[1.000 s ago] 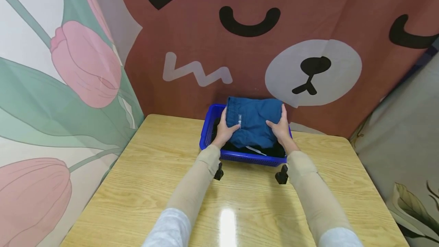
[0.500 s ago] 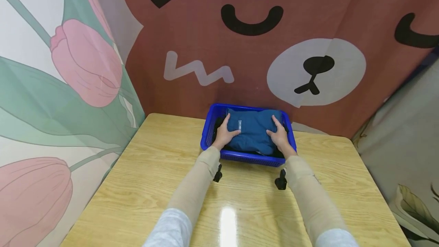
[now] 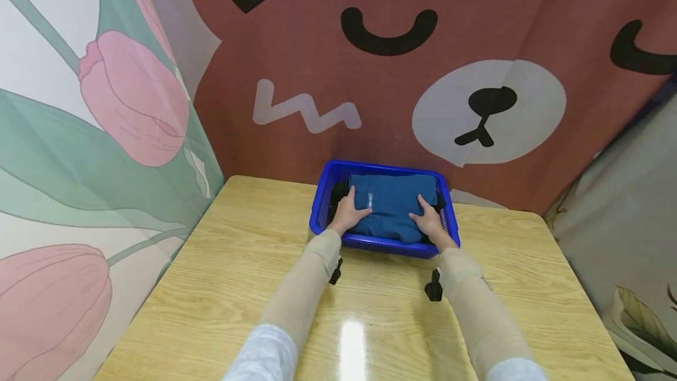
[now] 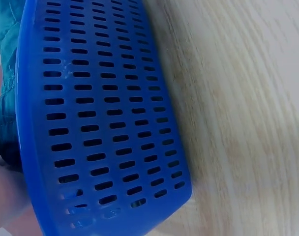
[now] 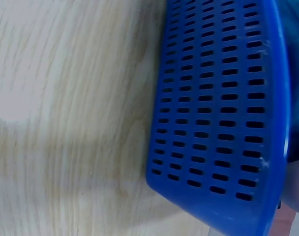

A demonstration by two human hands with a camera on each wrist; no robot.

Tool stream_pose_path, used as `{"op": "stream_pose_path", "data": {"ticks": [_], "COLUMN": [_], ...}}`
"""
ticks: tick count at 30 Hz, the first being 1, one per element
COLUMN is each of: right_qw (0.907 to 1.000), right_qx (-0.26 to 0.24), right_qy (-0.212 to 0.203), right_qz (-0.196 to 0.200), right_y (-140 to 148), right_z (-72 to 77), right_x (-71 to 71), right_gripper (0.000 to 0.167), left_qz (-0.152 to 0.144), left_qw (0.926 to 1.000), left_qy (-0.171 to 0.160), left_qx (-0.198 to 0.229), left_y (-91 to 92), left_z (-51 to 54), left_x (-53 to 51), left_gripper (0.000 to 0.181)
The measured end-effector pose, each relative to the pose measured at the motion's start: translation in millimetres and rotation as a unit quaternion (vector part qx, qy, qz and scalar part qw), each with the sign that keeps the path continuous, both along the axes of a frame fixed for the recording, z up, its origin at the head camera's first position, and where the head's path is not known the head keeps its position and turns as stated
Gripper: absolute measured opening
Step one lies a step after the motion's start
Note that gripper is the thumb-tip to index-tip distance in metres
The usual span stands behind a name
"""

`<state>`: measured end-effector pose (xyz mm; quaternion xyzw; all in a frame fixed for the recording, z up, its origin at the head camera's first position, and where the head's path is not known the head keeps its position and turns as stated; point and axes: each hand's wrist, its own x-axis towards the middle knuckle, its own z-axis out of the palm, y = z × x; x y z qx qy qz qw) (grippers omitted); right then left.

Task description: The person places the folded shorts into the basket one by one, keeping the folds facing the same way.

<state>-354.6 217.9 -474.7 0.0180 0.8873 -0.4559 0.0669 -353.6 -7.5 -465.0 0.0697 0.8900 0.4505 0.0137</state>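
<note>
A folded blue garment point(image 3: 395, 201) with a small pale label lies in the blue plastic basket point(image 3: 394, 245), on top of black cloth point(image 3: 338, 193). My left hand point(image 3: 347, 211) holds its left side, thumb on top near the label. On the opposite side my right hand point(image 3: 430, 220) holds the garment with its thumb across the top. The fingers under or beside the cloth are partly hidden. In the left wrist view, the perforated basket wall point(image 4: 103, 113) covers most of the garment point(image 4: 8, 83). The right wrist view shows the basket wall point(image 5: 213, 103) and a bit of my right hand point(image 5: 296, 189).
The basket stands at the back of a wooden table point(image 3: 254, 240), close to a brown curtain point(image 3: 285, 157) printed with a bear's face. A tulip-print curtain point(image 3: 134, 99) hangs on the left, and a pale curtain point(image 3: 619, 210) on the right. Black wrist mounts point(image 3: 433, 287) hang below my wrists.
Both hands have lowered the blue garment into the basket and toward me. It now lies flatter, below the back rim, and the white cord seen earlier at the front is hidden.
</note>
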Motion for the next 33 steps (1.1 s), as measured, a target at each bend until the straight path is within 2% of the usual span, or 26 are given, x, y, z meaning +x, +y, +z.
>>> {"op": "stream_pose_path", "data": {"ticks": [1,2,4,6,8,9,15,19,23,28,33], "right_qw": [1.0000,0.9996,0.9990,0.9984,0.9979,0.9976,0.9968,0.9958,0.9914,0.9869,0.9851], "right_qx": [0.008,0.002,0.022,0.037,0.046,0.064,0.071,0.072,0.090,0.098,0.103], "right_qy": [0.004,0.029,0.037,0.043,0.045,0.027,0.035,0.057,0.095,0.128,0.138], "right_qz": [0.001,0.007,0.009,0.006,0.003,-0.004,0.003,0.002,0.000,0.002,0.000], "right_y": [2,9,12,12,10,2,-5,-8,-9,-8,-6], "right_z": [-5.8,-22.8,-31.1,-33.4,-29.4,-14.4,4.6,6.3,7.3,11.6,16.8], "right_x": [-2.3,-9.9,-13.7,-14.6,-12.3,-4.4,9.9,11.2,9.9,12.7,22.7], "right_gripper": [0.067,0.070,0.071,0.071,0.070,0.067,0.063,0.061,0.056,0.050,0.049], "left_qz": [0.001,0.001,0.003,0.004,0.004,0.003,-0.005,-0.007,0.006,0.029,0.023], "left_qw": [0.9999,0.9998,0.9994,0.9993,0.9992,0.9992,0.9985,0.9972,0.9959,0.9932,0.9871], "left_qy": [-0.001,-0.001,-0.003,0.000,0.006,0.007,0.006,0.010,0.020,0.044,0.087], "left_qx": [-0.010,-0.019,-0.034,-0.037,-0.039,-0.040,-0.054,-0.073,-0.088,-0.104,-0.133], "left_y": [0.5,0.8,1.0,0.9,0.6,0.3,-4.6,-11.0,-16.2,-21.8,-26.3], "left_z": [-0.5,-0.9,-1.7,-1.9,-2.2,-2.4,-3.7,1.5,6.8,7.1,10.9], "left_x": [0.2,0.5,1.4,2.4,3.2,3.6,3.0,1.3,2.7,10.5,21.2], "left_gripper": [0.081,0.081,0.081,0.080,0.080,0.079,0.076,0.070,0.062,0.052,0.040]}}
